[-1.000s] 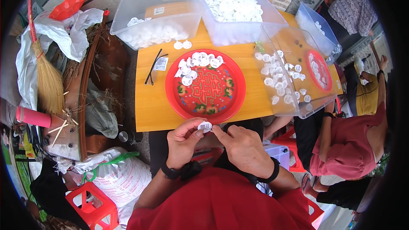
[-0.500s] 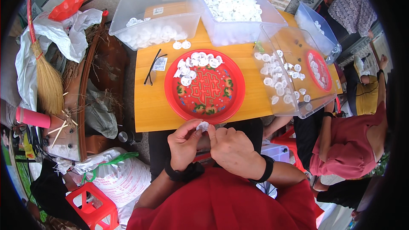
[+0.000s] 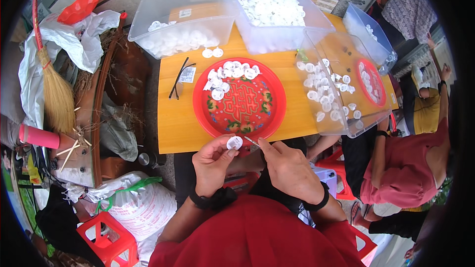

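Between thumb and fingers, my left hand (image 3: 210, 165) holds a small white round piece (image 3: 234, 142) with a darker mark on its face, at the near rim of the red tray. To its right, my right hand (image 3: 292, 170) pinches a thin, pointed metal tool (image 3: 252, 142). Its tip is turned toward the white piece, a small gap apart; the rest is hidden in my fingers. The round red tray (image 3: 203, 116), with a gold and floral pattern, carries a cluster of similar white pieces (image 3: 232, 69) along its far left part.
Beyond the tray stand two clear bins, one partly filled (image 3: 148, 5), one heaped (image 3: 316, 17). A clear bin (image 3: 341, 127) lies at the right among scattered pieces. Eyeglasses (image 3: 177, 79) rest on the wooden table (image 3: 173, 133). A person in a dark pink top (image 3: 403, 173) sits at the right.
My right hand has moved right and away from the white piece, and the metal tool now shows in it. The white piece has turned its flat face into view.
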`<control>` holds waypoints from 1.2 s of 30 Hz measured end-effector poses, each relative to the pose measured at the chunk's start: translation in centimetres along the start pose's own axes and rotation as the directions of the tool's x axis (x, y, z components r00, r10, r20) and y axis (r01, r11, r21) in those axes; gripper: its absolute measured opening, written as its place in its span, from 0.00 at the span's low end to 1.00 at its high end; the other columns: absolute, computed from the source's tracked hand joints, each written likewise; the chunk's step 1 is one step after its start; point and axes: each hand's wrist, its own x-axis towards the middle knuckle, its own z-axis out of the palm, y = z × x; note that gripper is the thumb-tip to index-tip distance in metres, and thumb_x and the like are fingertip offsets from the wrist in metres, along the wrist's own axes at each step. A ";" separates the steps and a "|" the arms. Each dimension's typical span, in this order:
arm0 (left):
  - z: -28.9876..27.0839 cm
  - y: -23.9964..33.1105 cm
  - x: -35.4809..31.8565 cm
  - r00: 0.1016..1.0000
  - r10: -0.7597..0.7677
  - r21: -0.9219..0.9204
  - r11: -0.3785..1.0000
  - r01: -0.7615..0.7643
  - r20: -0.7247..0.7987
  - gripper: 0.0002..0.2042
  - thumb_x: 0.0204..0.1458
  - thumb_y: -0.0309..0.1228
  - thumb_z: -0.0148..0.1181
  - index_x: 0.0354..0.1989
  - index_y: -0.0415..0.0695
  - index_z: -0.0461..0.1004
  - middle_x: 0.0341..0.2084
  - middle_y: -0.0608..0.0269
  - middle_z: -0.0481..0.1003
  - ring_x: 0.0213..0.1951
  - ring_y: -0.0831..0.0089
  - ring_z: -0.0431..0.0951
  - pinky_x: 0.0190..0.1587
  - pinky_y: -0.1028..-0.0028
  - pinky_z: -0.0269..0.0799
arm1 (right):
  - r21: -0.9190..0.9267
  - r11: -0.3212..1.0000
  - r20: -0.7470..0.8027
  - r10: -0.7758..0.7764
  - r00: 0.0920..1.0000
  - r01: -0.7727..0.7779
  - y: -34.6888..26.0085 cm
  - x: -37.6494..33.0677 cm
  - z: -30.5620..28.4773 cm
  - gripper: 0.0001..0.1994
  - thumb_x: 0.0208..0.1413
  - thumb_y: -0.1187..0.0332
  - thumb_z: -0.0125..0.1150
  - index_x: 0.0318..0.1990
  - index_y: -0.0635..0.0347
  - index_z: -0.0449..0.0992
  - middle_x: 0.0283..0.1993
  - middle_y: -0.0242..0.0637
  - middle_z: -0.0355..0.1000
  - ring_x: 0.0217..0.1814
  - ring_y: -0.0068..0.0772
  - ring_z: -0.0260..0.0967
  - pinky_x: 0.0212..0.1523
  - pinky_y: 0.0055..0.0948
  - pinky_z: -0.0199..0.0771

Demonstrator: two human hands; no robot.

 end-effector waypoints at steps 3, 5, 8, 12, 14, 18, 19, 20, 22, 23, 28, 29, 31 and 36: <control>0.0 0.0 0.0 1.000 -0.001 -0.052 0.999 0.000 -0.022 0.14 0.48 0.12 0.53 0.45 0.33 0.70 0.38 0.57 0.74 0.39 0.75 0.75 0.43 0.76 0.74 | 0.116 0.992 0.016 0.041 0.999 -0.043 -0.1 -0.5 0.4 0.25 0.41 0.80 0.52 0.52 0.74 0.63 0.29 0.48 0.67 0.29 0.46 0.70 0.27 0.38 0.71; -0.1 -0.3 0.1 1.000 0.004 -0.066 0.998 -0.005 -0.015 0.14 0.48 0.12 0.53 0.45 0.33 0.69 0.40 0.55 0.74 0.40 0.73 0.75 0.43 0.75 0.74 | 0.157 0.985 0.069 0.055 0.996 -0.066 -0.5 -0.6 0.4 0.24 0.41 0.80 0.52 0.52 0.74 0.64 0.29 0.48 0.68 0.28 0.47 0.70 0.27 0.38 0.71; 0.0 -0.2 0.1 1.000 0.022 -0.099 0.995 -0.023 -0.015 0.14 0.48 0.12 0.53 0.45 0.33 0.69 0.42 0.53 0.73 0.41 0.72 0.75 0.44 0.75 0.74 | 0.085 0.996 0.029 0.019 0.999 -0.021 -0.8 -0.5 0.8 0.24 0.41 0.80 0.52 0.51 0.74 0.64 0.30 0.48 0.68 0.27 0.47 0.70 0.27 0.39 0.71; 0.0 -0.1 0.0 0.999 0.029 -0.150 0.988 -0.032 -0.023 0.13 0.48 0.11 0.52 0.43 0.32 0.70 0.45 0.52 0.71 0.42 0.73 0.75 0.44 0.75 0.74 | 0.096 0.995 0.014 0.029 0.999 -0.030 -1.2 -0.3 0.9 0.23 0.42 0.79 0.52 0.51 0.74 0.64 0.30 0.49 0.68 0.26 0.47 0.70 0.27 0.39 0.71; -0.1 -0.2 0.0 0.999 0.032 -0.127 0.991 -0.034 -0.019 0.13 0.48 0.11 0.52 0.43 0.32 0.70 0.46 0.52 0.70 0.42 0.73 0.75 0.44 0.75 0.74 | 0.098 0.994 0.038 0.034 0.999 -0.037 -1.2 -0.2 1.0 0.23 0.42 0.79 0.52 0.51 0.74 0.64 0.30 0.50 0.68 0.26 0.48 0.70 0.27 0.38 0.71; 0.2 0.0 -0.1 0.999 0.028 -0.096 0.995 -0.030 -0.024 0.13 0.48 0.11 0.52 0.43 0.33 0.70 0.46 0.48 0.70 0.43 0.68 0.75 0.45 0.72 0.74 | 0.096 0.994 0.064 0.048 0.997 -0.054 -1.2 0.0 1.1 0.23 0.43 0.78 0.52 0.51 0.74 0.63 0.29 0.50 0.68 0.25 0.48 0.70 0.27 0.37 0.71; 0.2 -0.1 -0.2 0.999 0.028 -0.096 0.995 -0.031 -0.024 0.13 0.48 0.11 0.52 0.43 0.33 0.70 0.46 0.48 0.70 0.43 0.68 0.75 0.45 0.72 0.74 | 0.090 0.994 0.063 0.051 0.997 -0.057 -1.2 0.0 1.3 0.23 0.43 0.77 0.52 0.51 0.73 0.63 0.29 0.50 0.68 0.26 0.48 0.70 0.27 0.37 0.71; 0.2 -0.2 -0.2 0.999 0.043 -0.092 0.995 -0.044 -0.018 0.13 0.48 0.11 0.52 0.43 0.33 0.70 0.46 0.48 0.70 0.43 0.68 0.75 0.45 0.72 0.74 | 0.084 0.995 0.063 0.055 0.997 -0.060 -1.2 0.1 1.3 0.23 0.43 0.77 0.52 0.52 0.73 0.63 0.29 0.50 0.68 0.26 0.47 0.70 0.26 0.37 0.71; 0.2 -0.3 -0.2 0.998 0.057 -0.087 0.995 -0.058 -0.011 0.13 0.48 0.11 0.52 0.43 0.33 0.70 0.46 0.48 0.70 0.43 0.68 0.75 0.44 0.72 0.74 | 0.075 0.995 0.072 0.054 0.996 -0.059 -1.2 0.1 1.4 0.23 0.43 0.76 0.53 0.51 0.74 0.63 0.29 0.50 0.68 0.26 0.47 0.70 0.26 0.37 0.71; 0.1 -0.3 -0.2 0.998 0.057 -0.087 0.995 -0.058 -0.010 0.13 0.47 0.11 0.52 0.42 0.33 0.70 0.45 0.48 0.71 0.42 0.68 0.75 0.44 0.73 0.74 | 0.066 0.996 0.081 0.053 0.995 -0.059 -1.2 0.1 1.4 0.23 0.44 0.76 0.53 0.51 0.74 0.63 0.29 0.50 0.68 0.26 0.47 0.70 0.26 0.37 0.71; 0.0 -0.6 -0.4 0.996 0.084 0.022 0.996 -0.084 -0.008 0.12 0.47 0.10 0.53 0.41 0.33 0.71 0.44 0.50 0.71 0.41 0.69 0.75 0.44 0.73 0.74 | 0.022 1.000 0.086 -0.004 0.996 0.002 -1.3 0.7 1.5 0.21 0.44 0.74 0.54 0.47 0.77 0.64 0.26 0.50 0.68 0.27 0.47 0.70 0.27 0.36 0.71; -0.1 -0.6 -0.4 0.996 0.087 0.043 0.995 -0.086 -0.010 0.12 0.46 0.10 0.53 0.40 0.33 0.71 0.43 0.51 0.72 0.41 0.70 0.75 0.44 0.73 0.73 | 0.032 0.999 0.105 -0.014 0.994 0.011 -1.2 1.0 1.4 0.20 0.44 0.74 0.55 0.45 0.77 0.65 0.25 0.50 0.68 0.27 0.47 0.70 0.27 0.36 0.71; -0.2 -0.9 -0.4 0.996 0.090 0.063 0.994 -0.089 -0.012 0.12 0.46 0.10 0.54 0.40 0.33 0.72 0.43 0.52 0.72 0.41 0.71 0.75 0.44 0.74 0.73 | 0.029 0.999 0.148 -0.020 0.989 0.016 -0.8 1.3 1.3 0.19 0.44 0.73 0.56 0.44 0.77 0.65 0.25 0.51 0.68 0.28 0.48 0.70 0.27 0.37 0.71; -0.7 -0.9 -0.1 0.995 0.100 0.116 0.988 -0.099 -0.002 0.13 0.46 0.10 0.54 0.41 0.33 0.72 0.41 0.55 0.73 0.41 0.73 0.74 0.45 0.75 0.71 | 0.101 0.995 0.270 -0.018 0.963 -0.009 0.3 2.2 1.4 0.18 0.45 0.70 0.58 0.41 0.74 0.66 0.29 0.53 0.70 0.30 0.52 0.71 0.29 0.41 0.70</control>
